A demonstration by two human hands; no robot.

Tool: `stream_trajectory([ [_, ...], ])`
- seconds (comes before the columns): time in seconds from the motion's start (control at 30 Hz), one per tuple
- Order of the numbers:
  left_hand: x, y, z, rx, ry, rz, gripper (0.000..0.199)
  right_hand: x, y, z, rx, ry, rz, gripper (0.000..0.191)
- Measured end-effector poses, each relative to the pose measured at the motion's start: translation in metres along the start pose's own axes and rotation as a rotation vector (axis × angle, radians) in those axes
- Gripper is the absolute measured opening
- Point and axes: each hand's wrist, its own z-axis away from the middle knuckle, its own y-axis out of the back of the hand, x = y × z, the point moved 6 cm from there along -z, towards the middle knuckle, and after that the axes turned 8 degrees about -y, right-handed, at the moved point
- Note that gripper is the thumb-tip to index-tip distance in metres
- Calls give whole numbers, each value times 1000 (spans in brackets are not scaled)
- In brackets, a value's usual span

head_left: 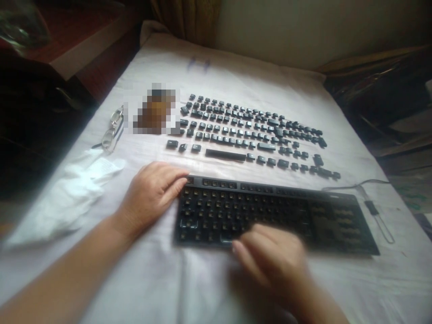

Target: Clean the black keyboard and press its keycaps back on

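Observation:
A black keyboard [232,216] without its keycaps lies on the pale cloth, its bare switches exposed. My left hand [151,189] grips its upper left corner, the thumb and fingers closed at the edge. Above the lower edge, by the bare space bar slot with its wire [229,239], is my right hand [273,256], slightly blurred. Its fingers are curled together, and whatever they may hold is hidden. Behind the keyboard the loose black keycaps [232,130] are laid out in rows. The long space bar keycap [225,155] lies in the row nearest the keyboard.
Eyeglasses [110,135] lie at the left, beside a pixelated patch. A crumpled white cloth [74,193] is nearer to me. At the right rests a cable [371,207]. A reddish wooden table [77,40] stands at the upper left, and a wall rises behind.

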Motion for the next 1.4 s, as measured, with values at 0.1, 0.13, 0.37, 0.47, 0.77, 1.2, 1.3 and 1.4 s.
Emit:
stream_trajectory([
  [0.1,0,1,0,-1,7,-1,26,-7,-6,-2,-7,92,77,15],
  [0.13,0,1,-1,-4,10,-1,26,-9,-7,-2,-12,117,106,16],
  [0.37,-2,1,0,-5,18,6,26,-18,-9,-9,-172,241,305,15],
  [0.47,-1,0,0,-1,11,6,26,-22,-10,-11,-241,304,370,13],
  [0.77,-1,0,0,-4,11,6,26,-30,-11,-20,-287,405,440,11],
  [1.2,-1,0,1,-7,19,9,26,-28,-15,-23,-388,421,373,18],
  [1.3,-1,0,2,-1,8,8,26,-25,-3,-22,-306,437,327,19],
  [1.4,-1,0,2,-3,0,4,26,-9,15,-20,-177,320,243,20],
])
